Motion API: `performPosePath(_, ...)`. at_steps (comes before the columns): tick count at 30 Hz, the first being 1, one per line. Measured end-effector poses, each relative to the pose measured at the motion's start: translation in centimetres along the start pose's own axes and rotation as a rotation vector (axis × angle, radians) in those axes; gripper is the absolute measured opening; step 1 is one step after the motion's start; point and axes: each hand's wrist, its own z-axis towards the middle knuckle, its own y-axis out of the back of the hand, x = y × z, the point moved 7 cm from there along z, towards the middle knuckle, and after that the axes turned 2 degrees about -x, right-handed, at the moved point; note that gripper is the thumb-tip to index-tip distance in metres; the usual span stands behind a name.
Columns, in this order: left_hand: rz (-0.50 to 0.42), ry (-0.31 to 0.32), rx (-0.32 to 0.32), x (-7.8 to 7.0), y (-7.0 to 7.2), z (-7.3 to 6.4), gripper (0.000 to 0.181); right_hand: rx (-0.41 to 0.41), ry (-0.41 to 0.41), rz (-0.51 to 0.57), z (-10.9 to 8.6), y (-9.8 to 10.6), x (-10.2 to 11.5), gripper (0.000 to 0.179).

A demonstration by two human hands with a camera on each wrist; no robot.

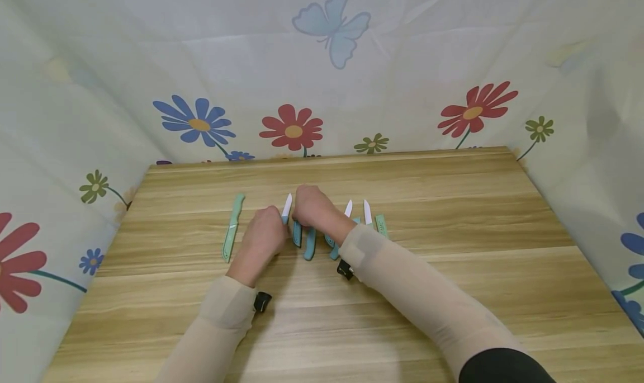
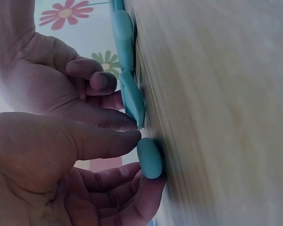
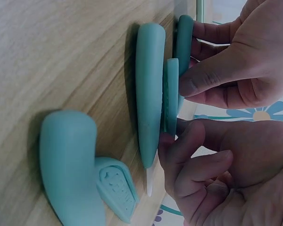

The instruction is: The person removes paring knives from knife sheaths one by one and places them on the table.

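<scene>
In the head view my left hand (image 1: pixel 264 232) pinches the blue handle of a paring knife (image 1: pixel 287 207), its white blade bare and pointing away from me. That handle (image 2: pixel 150 157) shows end-on between thumb and fingers in the left wrist view. Close by on the right, my right hand (image 1: pixel 314 207) pinches a blue knife sheath (image 3: pixel 171 94) at its far end. Beside this sheath lies a second blue knife (image 3: pixel 150 84), its blade mostly hidden behind the right hand in the head view. Both hands work low over the wooden table (image 1: pixel 453 293).
A light green sheathed knife (image 1: pixel 233 226) lies left of the hands. Right of them, partly behind the right forearm, are another bare blue knife (image 1: pixel 349 207), its sheath (image 3: pixel 118 188), a bare green knife (image 1: pixel 367 211) and a green sheath (image 1: pixel 381 225). A flowered curtain (image 1: pixel 241 47) surrounds the table.
</scene>
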Motion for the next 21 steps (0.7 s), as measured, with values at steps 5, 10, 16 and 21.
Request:
performPosePath(5,0.005,0.002,0.010,0.19,-0.13,0.04,0.020,-0.024,0.000,-0.013,0.15,0.03,-0.03,0.023)
performPosePath(10,0.009,-0.008,0.012,0.23,-0.19,0.07,0.020,-0.021,-0.010,0.005,0.21,0.06,-0.28,0.020)
performPosePath(16,-0.009,-0.010,0.008,0.57,-0.18,0.07,0.018,-0.027,-0.005,0.021,0.02,0.28,-0.61,0.024)
performPosePath(21,-0.011,-0.009,0.000,0.80,0.27,0.19,0.020,-0.052,0.019,0.041,-0.39,0.65,-0.83,0.035)
